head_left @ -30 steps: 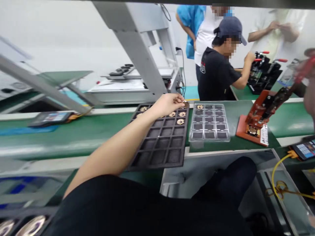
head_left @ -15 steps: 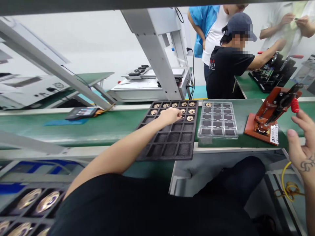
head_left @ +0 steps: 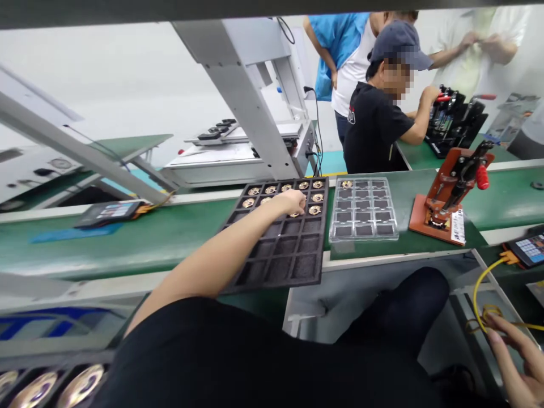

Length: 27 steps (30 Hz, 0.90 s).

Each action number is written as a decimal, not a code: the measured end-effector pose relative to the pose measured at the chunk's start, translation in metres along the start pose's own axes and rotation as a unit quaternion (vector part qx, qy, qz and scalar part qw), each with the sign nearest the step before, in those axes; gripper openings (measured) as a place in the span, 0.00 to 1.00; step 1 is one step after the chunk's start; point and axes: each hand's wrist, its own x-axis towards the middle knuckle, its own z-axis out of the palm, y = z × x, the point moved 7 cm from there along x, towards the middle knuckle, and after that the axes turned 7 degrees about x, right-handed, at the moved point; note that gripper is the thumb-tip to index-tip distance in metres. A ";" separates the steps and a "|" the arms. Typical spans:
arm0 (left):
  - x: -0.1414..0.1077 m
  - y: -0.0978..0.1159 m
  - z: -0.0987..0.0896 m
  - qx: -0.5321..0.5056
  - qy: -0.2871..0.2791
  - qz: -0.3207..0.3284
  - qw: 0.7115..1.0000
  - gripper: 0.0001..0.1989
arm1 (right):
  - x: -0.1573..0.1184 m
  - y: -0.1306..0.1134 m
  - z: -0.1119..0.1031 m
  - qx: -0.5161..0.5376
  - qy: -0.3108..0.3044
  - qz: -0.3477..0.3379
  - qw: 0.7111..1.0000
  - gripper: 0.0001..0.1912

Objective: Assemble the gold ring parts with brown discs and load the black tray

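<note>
My left hand (head_left: 292, 202) is over the black compartment tray (head_left: 312, 272), its fingers pinched together low among the pockets. Whatever they hold is hidden behind them. Round gold metal parts (head_left: 318, 198) sit in the back rows of this tray, one showing just under my fingers; the front pockets hold none. Right of it lies a clear plastic blister tray (head_left: 364, 239) with one gold part (head_left: 347, 185) in its back left pocket. At the lower right, my right hand (head_left: 516, 362) has its thumb and fingers apart, near a yellow cable (head_left: 478, 292).
An orange toggle-clamp fixture (head_left: 442, 192) with a red handle stands right of the trays. Handheld devices lie at left (head_left: 110, 212) and right (head_left: 529, 249). Another tray (head_left: 63, 360) of gold parts is at lower left. Co-workers (head_left: 374, 119) are behind the bench.
My right hand has dropped from beside the clamp's red handle to the lower right. My left hand stays at the black tray. The view has shifted, and the co-worker's arm has lowered.
</note>
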 end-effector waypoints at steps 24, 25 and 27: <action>0.030 0.193 -0.070 -0.126 0.183 0.147 0.964 0.06 | -0.056 0.020 -0.013 0.036 0.032 0.098 0.994 0.19; 0.013 0.216 -0.074 -0.131 0.194 0.191 0.953 0.05 | -0.054 0.017 -0.013 0.058 0.034 0.109 0.992 0.19; -0.032 0.270 -0.080 -0.146 0.210 0.309 0.916 0.03 | -0.044 0.004 -0.012 0.108 0.035 0.126 0.985 0.20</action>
